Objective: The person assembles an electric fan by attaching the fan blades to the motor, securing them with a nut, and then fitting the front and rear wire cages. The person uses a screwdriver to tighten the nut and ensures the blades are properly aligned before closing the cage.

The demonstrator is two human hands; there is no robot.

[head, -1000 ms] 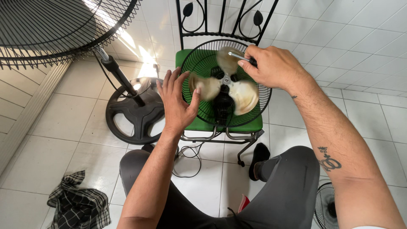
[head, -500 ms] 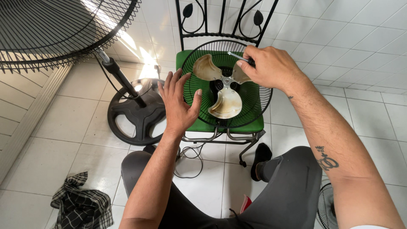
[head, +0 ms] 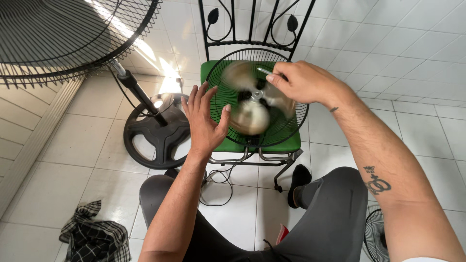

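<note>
A small fan lies face up on a green chair seat (head: pixel 286 144), its dark wire rear guard (head: pixel 291 121) round the blades. The pale gold blades (head: pixel 250 114) are blurred with spin about a silver hub (head: pixel 256 95). My left hand (head: pixel 205 121) hovers open at the guard's left edge, fingers spread, close to the blades. My right hand (head: pixel 303 82) is over the guard's upper right, pinching a thin silver tool (head: pixel 266 72) that points toward the hub.
A black metal chair back (head: pixel 252 29) rises behind the seat. A large standing fan's guard (head: pixel 63 39), pole and round black base (head: pixel 158 133) stand at the left. A checked cloth (head: pixel 94 235) lies on the tiled floor. A cable (head: pixel 218 187) loops under the chair.
The blades were spinning, then nearly still half a second ago, and are blurred with spin again now. My left hand has stayed beside the guard; my right hand has barely shifted.
</note>
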